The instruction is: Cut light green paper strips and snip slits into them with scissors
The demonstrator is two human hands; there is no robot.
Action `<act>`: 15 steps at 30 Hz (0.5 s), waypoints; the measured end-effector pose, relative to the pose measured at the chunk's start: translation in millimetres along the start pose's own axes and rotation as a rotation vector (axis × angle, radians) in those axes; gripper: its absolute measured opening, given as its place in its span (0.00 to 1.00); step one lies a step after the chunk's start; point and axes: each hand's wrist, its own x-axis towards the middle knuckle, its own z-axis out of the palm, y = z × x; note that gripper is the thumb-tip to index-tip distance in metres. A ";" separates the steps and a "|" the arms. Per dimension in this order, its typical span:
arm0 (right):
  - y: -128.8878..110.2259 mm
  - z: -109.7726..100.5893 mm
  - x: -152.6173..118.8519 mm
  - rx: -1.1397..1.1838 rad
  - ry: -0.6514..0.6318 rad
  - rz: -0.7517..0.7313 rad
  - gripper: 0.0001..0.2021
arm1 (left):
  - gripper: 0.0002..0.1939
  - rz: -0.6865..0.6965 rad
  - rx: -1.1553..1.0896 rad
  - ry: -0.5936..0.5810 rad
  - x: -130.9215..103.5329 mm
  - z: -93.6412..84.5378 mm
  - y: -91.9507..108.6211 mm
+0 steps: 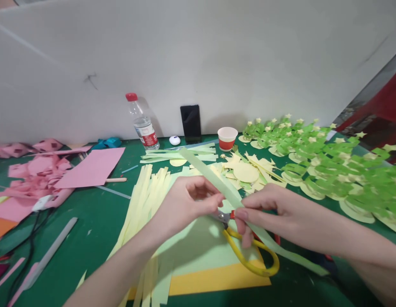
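A long light-green paper strip (206, 169) runs slantwise between my hands, its far end raised and its near end trailing right over the table. My right hand (264, 211) pinches the strip between thumb and fingers near its middle. Thumb and curled fingers of my left hand (193, 198) close at the strip's left edge. Below the hands lie scissors with yellow handles (238, 253), their blades partly hidden. Under them are light-green paper sheets (200, 249) on a yellow-orange sheet (220, 279). Many pale yellow strips (138, 209) lie to the left.
Green paper spirals with stars (313, 149) crowd the right side. Yellow cutouts (245, 172), a paper cup (227, 138), a phone (191, 123) and a water bottle (143, 125) stand or lie toward the wall. Pink paper (92, 168), a glue stick (52, 251) and a cable (32, 243) are left.
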 end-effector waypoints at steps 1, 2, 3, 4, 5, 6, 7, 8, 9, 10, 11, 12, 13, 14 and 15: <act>-0.4 0.2 -1.4 0.015 -0.027 -0.004 0.17 | 0.03 0.013 -0.037 0.018 2.0 -4.4 -1.2; -0.7 0.3 -2.9 0.024 -0.047 -0.008 0.18 | 0.04 0.034 -0.066 0.048 3.9 -9.2 -2.4; -1.0 0.6 -4.4 0.034 -0.062 -0.011 0.18 | 0.04 0.057 -0.082 0.090 5.7 -14.0 -3.4; -1.4 0.9 -5.6 0.051 -0.070 -0.013 0.18 | 0.05 0.077 -0.088 0.130 7.0 -18.4 -4.1; -1.9 1.2 -6.4 0.072 -0.064 -0.014 0.18 | 0.05 0.088 -0.088 0.157 8.0 -21.9 -4.2; -2.4 1.4 -6.7 0.087 -0.039 -0.016 0.19 | 0.05 0.093 -0.084 0.162 8.3 -24.1 -3.8; -2.9 1.6 -6.4 0.100 -0.008 -0.022 0.19 | 0.05 0.091 -0.081 0.136 8.1 -24.9 -2.9; -3.3 1.7 -5.6 0.111 0.018 -0.032 0.19 | 0.03 0.077 -0.077 0.082 7.4 -24.2 -1.6; -3.6 1.8 -4.4 0.117 0.047 -0.041 0.19 | 0.02 0.056 -0.076 0.017 6.2 -22.2 -0.3; -3.7 1.9 -3.1 0.117 0.072 -0.046 0.19 | 0.01 0.037 -0.075 -0.049 4.7 -19.1 1.1; -3.7 2.0 -1.7 0.116 0.088 -0.048 0.18 | 0.01 0.026 -0.072 -0.103 2.9 -15.3 2.2; -3.6 2.3 -0.6 0.118 0.095 -0.050 0.18 | 0.01 0.027 -0.061 -0.136 1.1 -11.3 3.0; -3.4 2.7 0.3 0.115 0.097 -0.050 0.18 | 0.01 0.037 -0.043 -0.150 -0.8 -7.3 3.4; -3.2 3.2 0.9 0.104 0.096 -0.046 0.18 | 0.02 0.052 -0.020 -0.143 -2.6 -3.8 3.5; -3.1 3.7 1.2 0.087 0.092 -0.043 0.19 | 0.03 0.064 0.004 -0.126 -4.1 -0.8 3.4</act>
